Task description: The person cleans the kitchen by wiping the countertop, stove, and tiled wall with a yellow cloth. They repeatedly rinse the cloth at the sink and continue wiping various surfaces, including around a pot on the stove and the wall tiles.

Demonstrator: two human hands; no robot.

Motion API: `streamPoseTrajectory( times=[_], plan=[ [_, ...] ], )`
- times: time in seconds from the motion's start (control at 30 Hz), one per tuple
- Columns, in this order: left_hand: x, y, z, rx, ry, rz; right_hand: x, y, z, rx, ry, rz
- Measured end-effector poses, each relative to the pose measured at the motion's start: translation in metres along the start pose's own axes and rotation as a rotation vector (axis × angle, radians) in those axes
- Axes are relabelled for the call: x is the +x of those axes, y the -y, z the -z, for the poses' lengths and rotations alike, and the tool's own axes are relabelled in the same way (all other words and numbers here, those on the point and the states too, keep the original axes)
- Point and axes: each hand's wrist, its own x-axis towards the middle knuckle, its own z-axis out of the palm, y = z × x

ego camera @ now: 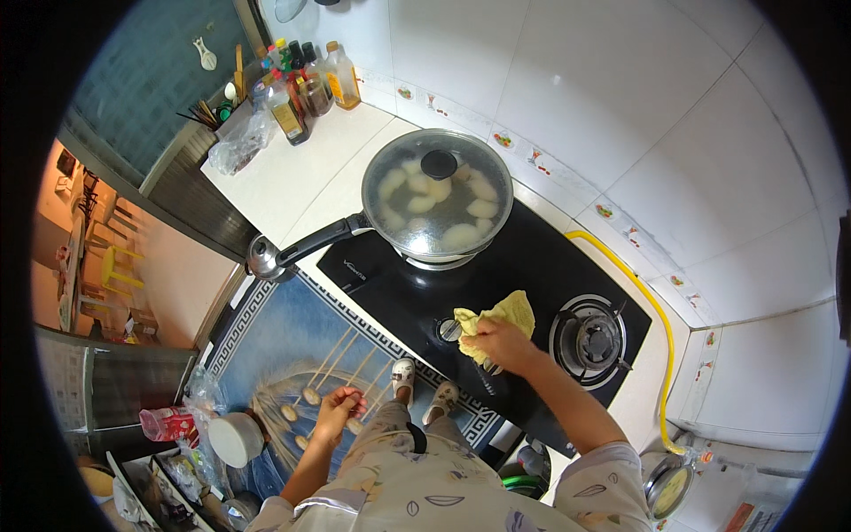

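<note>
My right hand [500, 344] grips a yellow cloth [515, 312], pressed on the black glass gas stove [525, 253] beside a control knob [449, 330]. My left hand [340, 413] hangs over the floor with its fingers curled and nothing visible in it. On the left burner stands a pan under a glass lid [399, 199] with a black knob; pale pieces in liquid show through. The pan's black handle [316, 241] points towards the left front. The right burner [596, 339] is bare, with its pan support showing.
Bottles [342, 76], a plastic bag [243, 143] and a utensil holder stand on the white counter [319, 159] at the left. A yellow gas hose [655, 306] runs behind the stove. A metal pot lid [264, 256] is near the counter's left corner. A blue patterned mat [286, 332] covers the floor.
</note>
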Motion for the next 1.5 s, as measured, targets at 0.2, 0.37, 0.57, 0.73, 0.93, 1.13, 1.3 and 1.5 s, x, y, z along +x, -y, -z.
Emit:
streamPoseTrajectory(
  times=[0.2,0.37,0.57,0.73,0.93,1.13,1.3,1.5],
  plan=[
    [-0.007,0.001,0.004,-0.024,-0.011,-0.011,0.001,0.004,0.024,-0.243,-0.26,-0.254],
    [-0.006,0.019,0.017,-0.042,-0.023,0.01,-0.004,0.018,-0.012,-0.157,-0.141,-0.124],
    [-0.002,0.01,0.007,-0.018,0.007,0.006,0.004,0.075,-0.034,-0.497,-0.21,-0.124],
    [0.006,0.003,0.003,0.013,0.025,-0.003,-0.012,0.1,-0.052,-0.15,-0.27,-0.013],
    [0.01,-0.009,-0.007,0.066,0.077,-0.014,-0.015,0.111,-0.068,-0.093,-0.44,-0.237],
    [0.01,-0.004,-0.006,0.082,0.054,-0.002,-0.03,0.112,-0.082,-0.016,-0.413,-0.184],
    [0.006,-0.004,-0.008,0.079,0.068,0.01,0.034,0.119,-0.079,0.014,-0.327,-0.1],
    [0.009,-0.01,-0.001,0.063,0.067,-0.003,0.127,0.091,-0.065,-0.024,-0.363,-0.254]
  ],
)
